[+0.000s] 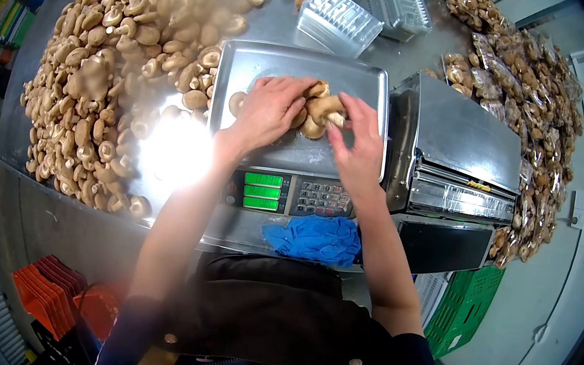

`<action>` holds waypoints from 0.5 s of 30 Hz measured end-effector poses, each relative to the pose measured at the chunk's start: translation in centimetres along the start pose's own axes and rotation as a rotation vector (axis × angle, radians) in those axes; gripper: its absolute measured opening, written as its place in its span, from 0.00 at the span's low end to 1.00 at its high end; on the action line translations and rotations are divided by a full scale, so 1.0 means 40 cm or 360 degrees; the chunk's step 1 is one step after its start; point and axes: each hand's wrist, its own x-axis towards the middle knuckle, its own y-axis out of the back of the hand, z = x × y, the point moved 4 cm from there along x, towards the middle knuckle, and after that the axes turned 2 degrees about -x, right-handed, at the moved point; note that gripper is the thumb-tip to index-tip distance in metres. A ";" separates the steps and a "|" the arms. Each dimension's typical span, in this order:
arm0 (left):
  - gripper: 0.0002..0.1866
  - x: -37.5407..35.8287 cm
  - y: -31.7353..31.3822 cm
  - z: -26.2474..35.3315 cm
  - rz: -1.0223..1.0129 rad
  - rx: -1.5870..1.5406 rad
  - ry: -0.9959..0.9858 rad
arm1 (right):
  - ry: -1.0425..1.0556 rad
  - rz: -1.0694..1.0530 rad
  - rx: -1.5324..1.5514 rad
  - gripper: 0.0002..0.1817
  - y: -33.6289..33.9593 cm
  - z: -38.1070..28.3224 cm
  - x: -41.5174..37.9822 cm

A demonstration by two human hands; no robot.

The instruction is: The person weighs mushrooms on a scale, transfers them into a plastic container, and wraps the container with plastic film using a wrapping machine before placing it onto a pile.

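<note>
Head view: near the middle of the weighing tray [363, 82], the right hand [358, 136] pinches a mushroom [328, 105]; the left hand [269, 110] bends over others, its grip hidden. A slack pinch could drop the mushroom and let it roll. Loose mushrooms [94, 71] heap toward the metal table's [275, 23] left edge, bagged mushrooms [546, 104] toward its right, beside a pale wall [548, 294].

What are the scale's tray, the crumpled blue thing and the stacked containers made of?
Scale tray: apparently metal, likely stainless steel; silvery, with soft glints. Crumpled blue thing: probably thin cloth, matte and wrinkled, though paper is possible. Stacked containers: likely clear, glossy plastic; see-through with bright highlights.
</note>
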 end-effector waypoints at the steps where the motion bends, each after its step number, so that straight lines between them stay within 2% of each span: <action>1: 0.18 0.000 -0.002 -0.001 -0.0001 -0.0021 0.0005 | 0.0038 -0.0056 -0.0088 0.26 -0.021 -0.001 -0.001; 3: 0.18 0.001 0.000 -0.006 0.0006 -0.0061 0.0020 | 0.0121 -0.0175 -0.0264 0.26 -0.059 0.001 -0.008; 8: 0.17 -0.007 0.008 0.002 0.0079 -0.0094 -0.0010 | 0.0099 -0.0149 -0.0125 0.23 -0.052 0.022 -0.008; 10: 0.16 -0.017 0.020 0.000 0.0276 -0.0092 -0.0032 | -0.0074 -0.0178 -0.0013 0.23 -0.037 0.013 -0.008; 11: 0.16 -0.029 0.035 -0.020 0.0331 -0.0232 0.0144 | -0.0166 -0.0188 0.0044 0.23 -0.029 0.009 -0.011; 15: 0.15 -0.112 0.170 -0.052 0.0671 -0.0812 0.0759 | -0.0172 -0.0081 0.0097 0.24 -0.003 0.000 -0.021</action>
